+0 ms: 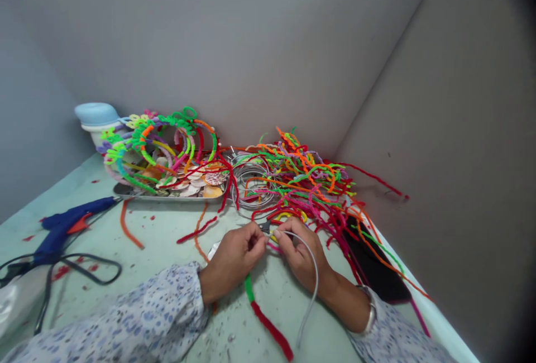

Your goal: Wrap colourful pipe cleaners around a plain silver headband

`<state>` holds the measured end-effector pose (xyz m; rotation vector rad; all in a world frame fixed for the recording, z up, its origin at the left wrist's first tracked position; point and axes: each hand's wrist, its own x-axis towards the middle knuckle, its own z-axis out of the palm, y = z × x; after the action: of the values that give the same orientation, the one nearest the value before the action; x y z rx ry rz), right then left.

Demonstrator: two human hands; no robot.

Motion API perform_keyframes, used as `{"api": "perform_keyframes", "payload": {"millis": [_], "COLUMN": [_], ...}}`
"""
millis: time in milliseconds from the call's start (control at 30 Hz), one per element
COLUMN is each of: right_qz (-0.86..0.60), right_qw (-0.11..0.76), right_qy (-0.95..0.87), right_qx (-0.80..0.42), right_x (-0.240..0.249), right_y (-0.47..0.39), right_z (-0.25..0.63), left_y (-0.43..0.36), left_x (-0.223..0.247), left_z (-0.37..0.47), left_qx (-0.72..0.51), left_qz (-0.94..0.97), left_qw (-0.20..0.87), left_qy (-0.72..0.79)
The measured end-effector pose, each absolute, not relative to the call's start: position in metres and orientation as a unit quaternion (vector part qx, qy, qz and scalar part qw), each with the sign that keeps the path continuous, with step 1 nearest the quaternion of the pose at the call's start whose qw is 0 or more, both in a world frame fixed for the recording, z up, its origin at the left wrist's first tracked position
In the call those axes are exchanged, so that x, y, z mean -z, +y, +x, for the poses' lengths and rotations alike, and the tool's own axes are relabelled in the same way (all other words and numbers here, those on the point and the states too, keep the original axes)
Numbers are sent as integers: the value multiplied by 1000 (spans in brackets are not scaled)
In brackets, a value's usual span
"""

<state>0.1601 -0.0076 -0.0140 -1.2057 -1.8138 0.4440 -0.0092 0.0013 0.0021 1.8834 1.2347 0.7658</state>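
Observation:
My left hand (239, 255) is closed in a pinch, and a green and red pipe cleaner (268, 321) trails out from beneath it towards me. Its upper end is hidden by the fingers. My right hand (302, 252) pinches a thin grey wire (316, 279) between thumb and forefinger. The short end of this wire points towards the left fingertips; the long end arcs over the right hand and down to the table. Just beyond both hands are small dark-handled scissors (264, 227), partly covered by the left fingers.
A metal tray (180, 199) holds shells and colourful pipe-cleaner hoops (144, 151), beside a blue-lidded container (97, 114). Behind my hands lie coiled wire (251, 201) and heaped pipe cleaners (310, 170). A blue glue gun (62, 229) with its cord lies left; a dark flat object (374, 265) lies right.

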Motion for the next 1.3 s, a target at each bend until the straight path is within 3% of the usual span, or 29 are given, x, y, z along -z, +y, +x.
{"api": "perform_keyframes", "payload": {"millis": [233,1300], "right_qz": [-502,-483], "right_qw": [442,433], "right_qy": [-720,-753], "right_qx": [-183,-110], "right_x": [14,11], "right_y": [-9,-12], "right_z": [160,157], "left_y": [1,-1], "left_x": [-2,6], "left_z": [-11,-9], "left_qx": [-308,-332], "left_qz": [735,729], "left_qw": [399,319], "left_qy": [454,506]}}
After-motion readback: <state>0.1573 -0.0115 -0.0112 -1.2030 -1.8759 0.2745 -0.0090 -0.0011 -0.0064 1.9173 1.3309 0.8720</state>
